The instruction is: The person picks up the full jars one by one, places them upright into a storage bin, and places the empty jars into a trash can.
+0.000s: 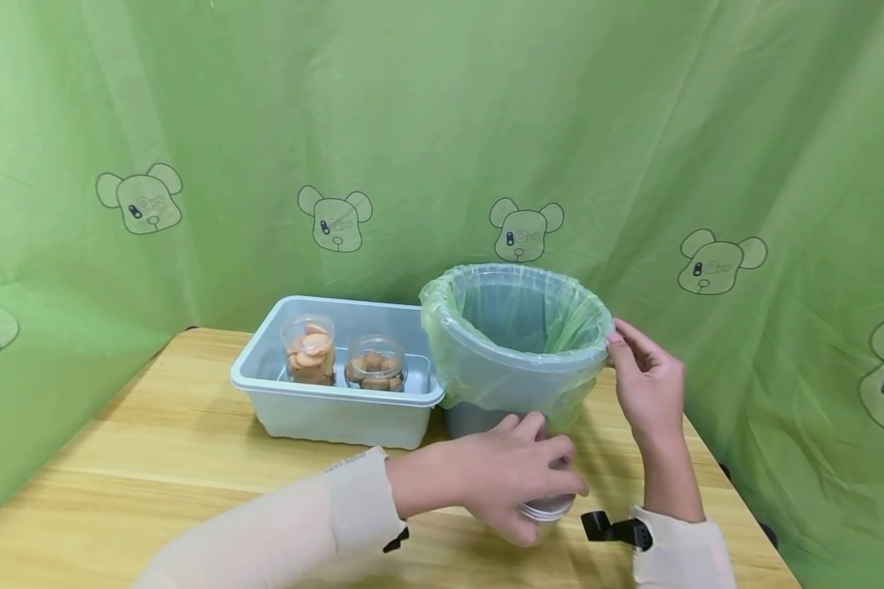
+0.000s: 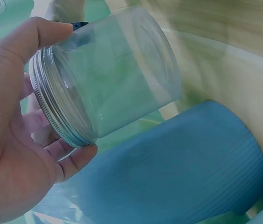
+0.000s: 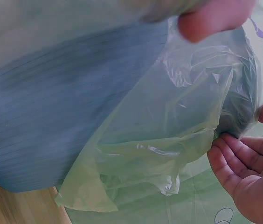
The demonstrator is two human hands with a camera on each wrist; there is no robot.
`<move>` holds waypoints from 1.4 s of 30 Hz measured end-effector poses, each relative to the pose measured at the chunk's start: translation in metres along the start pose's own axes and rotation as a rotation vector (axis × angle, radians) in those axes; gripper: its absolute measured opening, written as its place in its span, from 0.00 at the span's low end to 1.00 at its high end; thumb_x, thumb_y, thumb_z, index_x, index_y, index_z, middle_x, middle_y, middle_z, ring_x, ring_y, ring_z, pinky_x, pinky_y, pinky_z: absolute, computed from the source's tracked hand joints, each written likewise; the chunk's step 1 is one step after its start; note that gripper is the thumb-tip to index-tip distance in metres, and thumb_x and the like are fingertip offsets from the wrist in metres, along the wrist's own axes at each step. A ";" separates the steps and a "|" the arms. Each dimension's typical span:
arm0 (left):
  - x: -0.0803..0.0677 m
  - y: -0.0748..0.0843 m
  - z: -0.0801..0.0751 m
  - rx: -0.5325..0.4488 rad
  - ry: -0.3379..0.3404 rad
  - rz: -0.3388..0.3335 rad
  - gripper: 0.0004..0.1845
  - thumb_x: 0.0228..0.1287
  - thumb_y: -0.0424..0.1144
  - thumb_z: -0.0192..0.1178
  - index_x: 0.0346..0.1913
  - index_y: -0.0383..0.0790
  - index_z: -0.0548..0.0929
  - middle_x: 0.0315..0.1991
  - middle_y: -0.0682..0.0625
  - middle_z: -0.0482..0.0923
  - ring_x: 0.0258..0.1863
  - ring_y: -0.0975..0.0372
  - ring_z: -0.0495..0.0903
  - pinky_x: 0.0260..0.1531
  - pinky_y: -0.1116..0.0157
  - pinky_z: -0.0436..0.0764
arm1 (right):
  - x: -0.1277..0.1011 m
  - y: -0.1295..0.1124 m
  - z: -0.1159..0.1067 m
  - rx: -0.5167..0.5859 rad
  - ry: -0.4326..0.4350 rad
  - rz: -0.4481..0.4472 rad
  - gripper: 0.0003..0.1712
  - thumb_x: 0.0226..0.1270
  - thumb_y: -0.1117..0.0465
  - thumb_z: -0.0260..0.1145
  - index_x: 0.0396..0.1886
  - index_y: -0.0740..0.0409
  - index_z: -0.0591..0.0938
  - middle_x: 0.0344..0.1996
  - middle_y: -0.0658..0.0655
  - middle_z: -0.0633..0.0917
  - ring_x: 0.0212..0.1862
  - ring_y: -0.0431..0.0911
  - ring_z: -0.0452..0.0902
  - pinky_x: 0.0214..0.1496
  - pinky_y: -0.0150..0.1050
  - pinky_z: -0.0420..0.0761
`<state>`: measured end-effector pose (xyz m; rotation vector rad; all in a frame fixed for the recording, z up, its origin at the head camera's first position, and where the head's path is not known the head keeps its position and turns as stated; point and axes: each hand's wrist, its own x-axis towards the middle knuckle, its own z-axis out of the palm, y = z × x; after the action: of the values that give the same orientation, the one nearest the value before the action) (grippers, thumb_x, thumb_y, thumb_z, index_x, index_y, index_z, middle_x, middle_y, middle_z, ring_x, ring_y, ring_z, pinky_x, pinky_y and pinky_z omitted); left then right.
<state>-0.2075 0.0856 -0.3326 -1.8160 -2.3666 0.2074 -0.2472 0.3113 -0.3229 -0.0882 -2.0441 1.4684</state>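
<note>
My left hand [image 1: 511, 474] grips a clear jar [image 2: 127, 70] by its silver screw lid [image 2: 59, 102], thumb on one side and fingers on the other. No contents show inside this jar. It is in front of a blue-grey trash bin [image 1: 479, 421] lined with a thin green plastic bag [image 1: 516, 372] folded over the rim. At the bin's right side my right hand [image 1: 648, 384] pinches the rim and bag between thumb and fingers. The right wrist view shows those fingers [image 3: 243, 158] under the bag-covered rim.
Left of the bin stands a light blue plastic basket [image 1: 339, 417]. Inside it are a taller jar of round biscuits [image 1: 311, 352] and a shorter jar of brown pieces [image 1: 376, 368]. All stand on a wooden table [image 1: 155, 458]. A green curtain [image 1: 412, 106] hangs behind and at both sides.
</note>
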 end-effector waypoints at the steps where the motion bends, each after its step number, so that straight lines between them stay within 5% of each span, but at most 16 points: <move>1: -0.001 0.001 -0.002 0.006 0.003 0.004 0.36 0.60 0.61 0.65 0.71 0.65 0.70 0.65 0.58 0.66 0.52 0.58 0.63 0.41 0.69 0.63 | 0.000 0.000 0.000 -0.002 -0.002 0.001 0.24 0.74 0.50 0.66 0.64 0.54 0.83 0.44 0.37 0.86 0.37 0.34 0.83 0.31 0.25 0.76; 25: -0.011 0.007 -0.050 0.122 0.033 0.022 0.31 0.60 0.60 0.64 0.67 0.63 0.74 0.61 0.57 0.69 0.48 0.56 0.67 0.35 0.67 0.67 | 0.000 -0.001 0.000 -0.017 -0.001 0.000 0.24 0.74 0.49 0.66 0.64 0.53 0.83 0.43 0.36 0.86 0.37 0.34 0.82 0.31 0.26 0.75; 42: -0.019 0.000 -0.081 0.174 0.070 -0.031 0.31 0.60 0.59 0.63 0.67 0.64 0.74 0.59 0.58 0.70 0.49 0.55 0.68 0.39 0.66 0.68 | 0.001 0.002 0.000 -0.006 -0.001 -0.006 0.24 0.74 0.50 0.66 0.64 0.54 0.83 0.40 0.34 0.86 0.37 0.35 0.82 0.27 0.26 0.73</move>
<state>-0.1858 0.0683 -0.2541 -1.6787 -2.2504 0.3294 -0.2481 0.3124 -0.3242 -0.0840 -2.0479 1.4593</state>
